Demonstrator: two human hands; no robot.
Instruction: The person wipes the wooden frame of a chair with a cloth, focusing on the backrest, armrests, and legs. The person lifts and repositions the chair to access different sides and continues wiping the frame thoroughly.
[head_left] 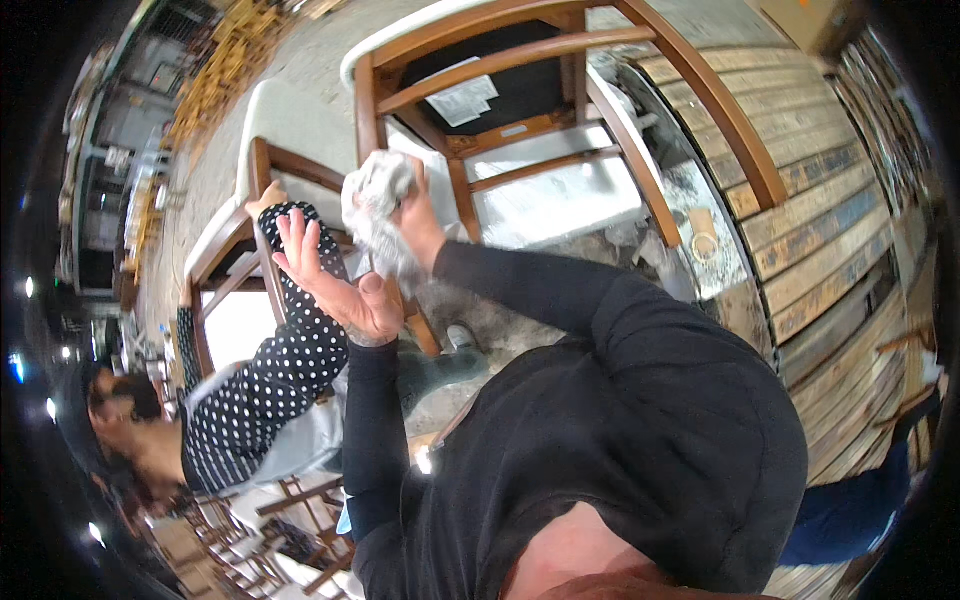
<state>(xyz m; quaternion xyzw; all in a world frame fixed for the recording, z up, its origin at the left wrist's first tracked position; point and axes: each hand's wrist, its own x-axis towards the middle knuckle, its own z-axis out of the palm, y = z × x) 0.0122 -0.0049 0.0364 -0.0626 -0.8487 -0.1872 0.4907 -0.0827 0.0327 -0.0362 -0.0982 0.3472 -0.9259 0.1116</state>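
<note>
Right hand (pixel 417 212) closed around a crumpled white cloth (pixel 372 197), left hand (pixel 345 292) nearby, fingers outstretched

Bare hands: two, a left hand (pixel 335 290) and a right hand (pixel 424 222)
Crumpled white cloth (pixel 372 198): one
Nearby brown wooden chairs (pixel 520 48) with pale upholstery: at least two
Co-worker in white-dotted black sleeves (pixel 262 408): one
Round tan ring (pixel 704 245): one

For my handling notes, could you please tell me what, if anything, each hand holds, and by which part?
The right hand holds a crumpled whitish cloth by its bunched right side; the left hand is open, empty.
</note>
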